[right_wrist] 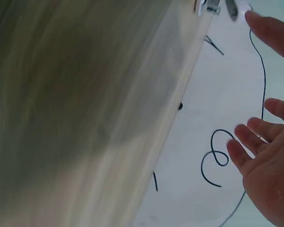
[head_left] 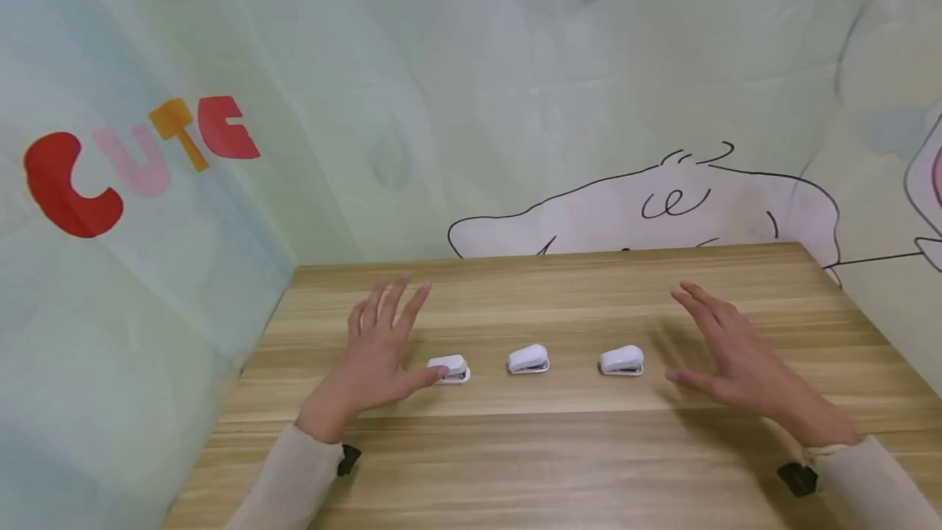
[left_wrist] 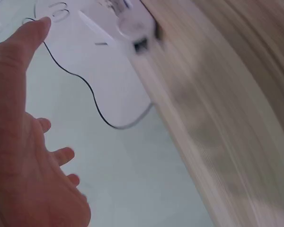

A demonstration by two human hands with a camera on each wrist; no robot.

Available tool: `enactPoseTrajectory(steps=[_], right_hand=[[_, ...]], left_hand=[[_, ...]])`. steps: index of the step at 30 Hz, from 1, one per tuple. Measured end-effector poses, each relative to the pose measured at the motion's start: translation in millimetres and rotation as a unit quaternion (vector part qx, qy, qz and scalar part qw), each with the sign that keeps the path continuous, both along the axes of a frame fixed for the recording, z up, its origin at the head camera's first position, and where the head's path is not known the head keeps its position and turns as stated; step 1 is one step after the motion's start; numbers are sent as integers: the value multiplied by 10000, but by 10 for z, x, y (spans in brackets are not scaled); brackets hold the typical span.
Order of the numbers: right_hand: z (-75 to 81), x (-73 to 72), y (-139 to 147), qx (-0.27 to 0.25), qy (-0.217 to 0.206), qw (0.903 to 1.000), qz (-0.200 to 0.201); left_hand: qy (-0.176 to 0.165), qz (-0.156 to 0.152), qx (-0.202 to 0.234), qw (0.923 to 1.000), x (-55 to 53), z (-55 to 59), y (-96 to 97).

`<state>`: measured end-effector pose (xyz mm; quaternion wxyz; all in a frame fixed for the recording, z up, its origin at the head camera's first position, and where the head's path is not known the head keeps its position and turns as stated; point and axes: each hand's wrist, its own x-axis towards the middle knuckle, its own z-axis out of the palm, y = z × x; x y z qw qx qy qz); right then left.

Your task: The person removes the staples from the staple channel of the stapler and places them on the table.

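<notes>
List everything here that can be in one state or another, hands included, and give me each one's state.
Left hand: fingers spread, gripping nothing; thumb contact with left stapler unclear.
Right hand: fingers extended, holding nothing.
Left stapler: upright on table, partly covered by thumb.
Middle stapler: upright, unpressed.
Right stapler: upright, unpressed.
Backdrop: hanging, creased.

- Looks like a small tabletop set-up in a curtained-off corner, tbh; can't tell if it's a home, office or studio.
- Biggest clue: a creased, pale green printed backdrop (head_left: 346, 88) behind the table and along its left side.
- Pretty kiddie print: chunky "CUTE" lettering (head_left: 149, 180) plus a white line-drawn cartoon character (head_left: 589, 219).
- Wood-grain table (head_left: 478, 464) and three white mini staplers (head_left: 528, 359) feel kinda desk-like.
</notes>
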<state>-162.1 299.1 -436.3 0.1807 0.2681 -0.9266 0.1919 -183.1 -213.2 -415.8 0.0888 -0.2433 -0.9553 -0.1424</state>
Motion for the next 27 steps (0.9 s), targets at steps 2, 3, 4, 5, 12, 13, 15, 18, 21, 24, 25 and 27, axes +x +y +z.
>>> enactPoseTrajectory(steps=[2, 3, 4, 5, 12, 13, 15, 18, 21, 24, 25, 27], right_hand=[[-6, 13, -42, -234, -209, 9995, 54], [-8, 17, -60, -349, -339, 9988, 75], [-9, 22, -77, -433, -491, 9978, 88], [-10, 25, -94, -527, -634, 9965, 104], [-72, -10, -163, -1273, -1596, 9779, 454], [-86, -21, -173, -1400, -1717, 9741, 444], [-112, -42, -197, -1637, -1943, 9664, 385], [-143, -65, -244, -1978, -2228, 9541, 290], [-173, -77, -296, -2145, -2366, 9475, 182], [-194, -79, -346, -2153, -2414, 9462, 79], [-200, -80, -360, -2145, -2424, 9462, 41], [-205, -81, -384, -2104, -2447, 9465, -29]], left_hand=[[-72, -280, 202, 9994, -26, 13, 139], [-102, -408, 272, 9987, -42, 13, 211], [-129, -528, 335, 9980, -57, 13, 287], [-142, -657, 422, 9968, -72, 13, 364], [-288, -1407, 747, 9868, -127, -15, 967], [-330, -1484, 749, 9855, -128, -12, 1057], [-394, -1641, 705, 9831, -129, -7, 1234], [-508, -1799, 555, 9808, -119, -1, 1486], [-720, -1874, 449, 9786, -95, 0, 1715], [-906, -1862, 473, 9772, -77, -26, 1922], [-920, -1873, 498, 9767, -75, -36, 1989], [-895, -1851, 538, 9772, -77, -63, 2116]])
